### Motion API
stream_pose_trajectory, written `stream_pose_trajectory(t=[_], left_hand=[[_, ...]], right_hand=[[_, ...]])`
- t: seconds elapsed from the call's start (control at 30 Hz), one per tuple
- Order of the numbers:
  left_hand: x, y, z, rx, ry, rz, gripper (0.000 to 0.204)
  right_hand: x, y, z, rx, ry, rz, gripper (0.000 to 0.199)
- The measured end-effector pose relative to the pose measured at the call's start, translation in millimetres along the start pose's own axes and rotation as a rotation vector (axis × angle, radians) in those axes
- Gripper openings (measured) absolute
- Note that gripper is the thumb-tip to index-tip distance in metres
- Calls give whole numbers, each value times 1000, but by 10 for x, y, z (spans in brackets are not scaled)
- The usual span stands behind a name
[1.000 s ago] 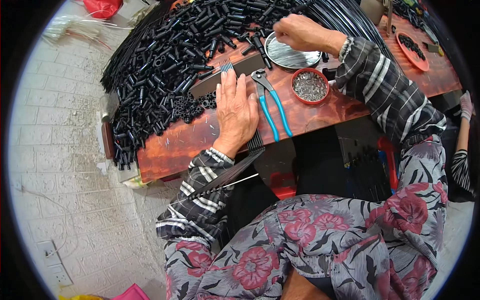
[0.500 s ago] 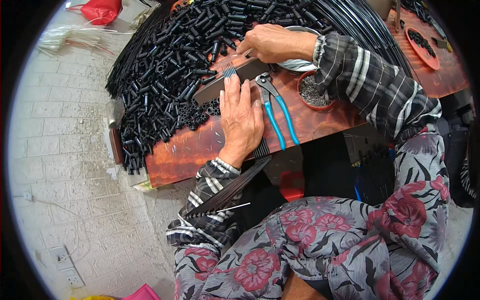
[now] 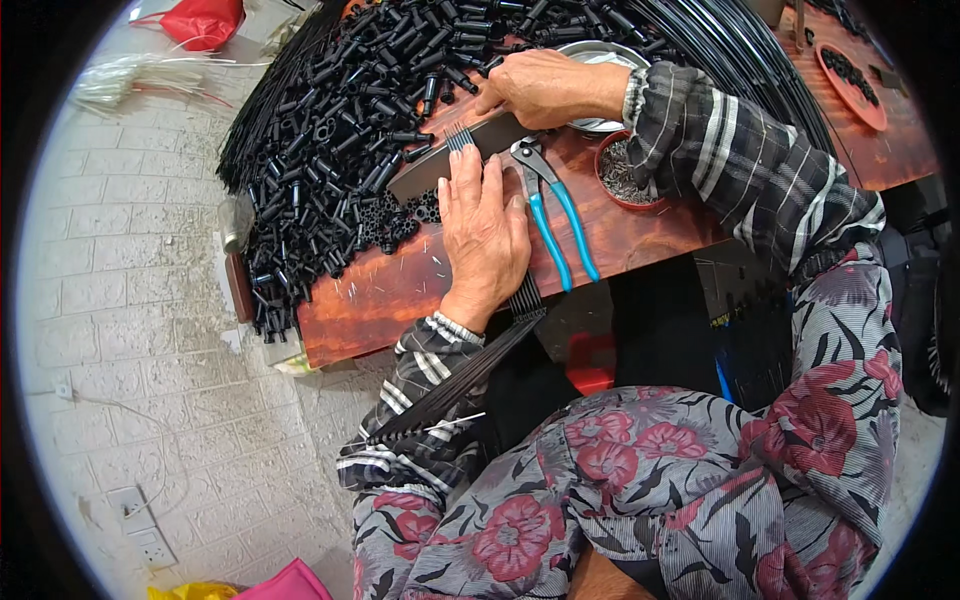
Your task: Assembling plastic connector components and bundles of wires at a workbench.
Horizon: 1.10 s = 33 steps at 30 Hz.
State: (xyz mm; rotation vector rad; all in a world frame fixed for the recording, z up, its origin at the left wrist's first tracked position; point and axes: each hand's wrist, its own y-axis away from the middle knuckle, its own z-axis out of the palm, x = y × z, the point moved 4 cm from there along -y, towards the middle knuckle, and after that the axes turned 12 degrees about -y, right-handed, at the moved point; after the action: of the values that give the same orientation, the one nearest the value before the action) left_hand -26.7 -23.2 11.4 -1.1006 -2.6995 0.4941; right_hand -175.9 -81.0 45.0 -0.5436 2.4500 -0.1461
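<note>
1. Left hand (image 3: 485, 235) lies flat, palm down and fingers together, on a bundle of thin black rods (image 3: 470, 375) near the middle of the bench (image 3: 400, 290); it presses rather than grips. The rods run under the palm and out past the near edge, over the person's lap.
2. Right hand (image 3: 545, 88) rests near the far edge, its fingers curled down onto one end of a flat dark bar (image 3: 440, 165) that lies slantwise across the rod tips; whether it pinches the bar I cannot tell.
3. One pair of pliers with blue handles (image 3: 555, 225) lies just right of the left hand, touching neither hand.
4. One small red bowl (image 3: 625, 175) of tiny metal bits sits right of the pliers, under the right sleeve. A silver dish (image 3: 600, 50) shows behind the right hand, partly hidden by it.
5. A large heap of short black tubes (image 3: 340, 130), too many to count, covers the bench's left and far side and crowds up to the bar.
6. One red tray (image 3: 850, 85) lies at the far right corner.
7. Long black rods (image 3: 720, 50) fan across the far edge.
</note>
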Motion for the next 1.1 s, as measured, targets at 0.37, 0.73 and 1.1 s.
stream_pose_trajectory(t=[0.37, 0.73, 1.1], left_hand=[[8, -8, -15, -11, 15, -10, 44], [-14, -13, -1, -11, -1, -5, 43], [-35, -6, 36, -29, -4, -16, 43]], right_hand=[[26, 1, 13, 51, 32, -19, 39], [-20, 1, -10, 44, 4, -7, 38], [9, -50, 34, -10, -15, -5, 42]])
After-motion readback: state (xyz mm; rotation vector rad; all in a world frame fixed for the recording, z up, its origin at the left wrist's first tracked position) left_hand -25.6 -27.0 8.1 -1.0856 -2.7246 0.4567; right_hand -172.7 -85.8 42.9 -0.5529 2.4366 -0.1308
